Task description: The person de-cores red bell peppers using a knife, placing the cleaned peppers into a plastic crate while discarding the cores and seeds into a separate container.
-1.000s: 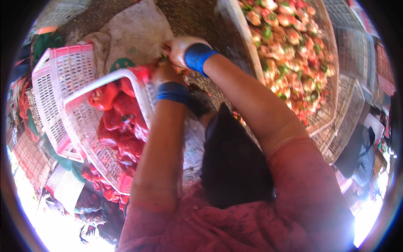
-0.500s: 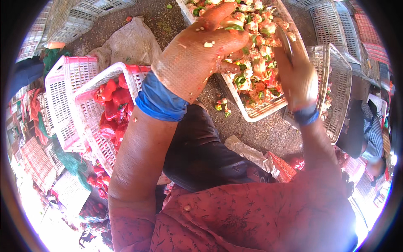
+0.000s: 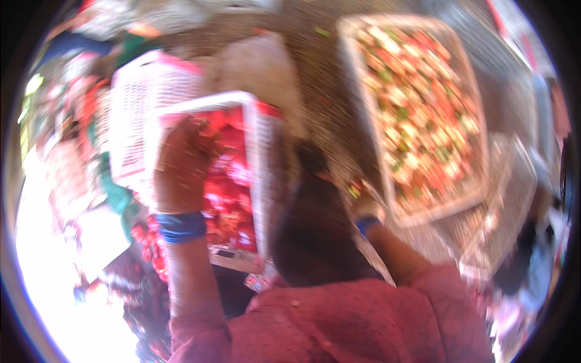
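My left hand (image 3: pixel 178 169), in a glove with a blue band at the wrist, is over the left side of a white and pink plastic crate (image 3: pixel 259 199). Glossy red peppers (image 3: pixel 229 172) fill the crate. Motion smears the fingers, which are close to or among the peppers. My right hand (image 3: pixel 369 210), gloved and blue-banded too, is low beside the near left edge of a pale crate (image 3: pixel 417 219) of pepper cores (image 3: pixel 423 115) in cream, red and green. Blur hides its fingers and anything in them.
Another white and pink crate (image 3: pixel 148 109) stands beyond the peppers. A pale sack (image 3: pixel 260 72) lies on the dirt floor. At the right is a further pale crate (image 3: pixel 502 199). My dark-trousered leg (image 3: pixel 318 233) is between the pepper and core crates. More red peppers lie at the left.
My left hand has left the core crate and moved left and nearer, to the red peppers. The right hand has dropped back from above the cores. The view has swung left.
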### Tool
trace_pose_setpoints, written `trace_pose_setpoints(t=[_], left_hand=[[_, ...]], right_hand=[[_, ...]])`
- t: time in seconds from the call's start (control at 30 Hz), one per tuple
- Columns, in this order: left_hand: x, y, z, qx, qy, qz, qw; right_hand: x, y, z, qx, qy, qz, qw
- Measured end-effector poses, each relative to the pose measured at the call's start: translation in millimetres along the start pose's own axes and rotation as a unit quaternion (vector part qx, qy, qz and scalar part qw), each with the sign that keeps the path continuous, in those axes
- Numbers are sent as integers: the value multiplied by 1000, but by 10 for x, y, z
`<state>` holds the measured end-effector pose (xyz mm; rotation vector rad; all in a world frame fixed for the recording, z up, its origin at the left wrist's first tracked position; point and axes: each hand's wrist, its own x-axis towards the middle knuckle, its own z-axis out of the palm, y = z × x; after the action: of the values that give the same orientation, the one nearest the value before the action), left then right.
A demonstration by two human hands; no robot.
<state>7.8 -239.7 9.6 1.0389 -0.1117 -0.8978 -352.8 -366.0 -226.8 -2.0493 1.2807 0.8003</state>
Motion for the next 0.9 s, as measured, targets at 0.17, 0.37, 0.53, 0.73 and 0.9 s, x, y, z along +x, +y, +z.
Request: trace_pose_setpoints(t=[0.17,0.37,0.53,0.73,0.9], left_hand=[[-751,391,-690,3,327,89,941],[-1652,543,-1587,-121,432,152,881],[-2639,528,-1975,-116,556,282,773],[-3748,121,-2397,-26,712,293,637],[-4799,-1028,-3116,229,794,36,562]], right_hand=[[524,-29,98,-5,8,-63,998],[709,-187,-162,-87,12,-43,995],[637,-437,-216,-117,-2,-82,990],[199,-542,-357,-96,-5,-131,987],[-419,-464,-587,-21,-10,-157,987]])
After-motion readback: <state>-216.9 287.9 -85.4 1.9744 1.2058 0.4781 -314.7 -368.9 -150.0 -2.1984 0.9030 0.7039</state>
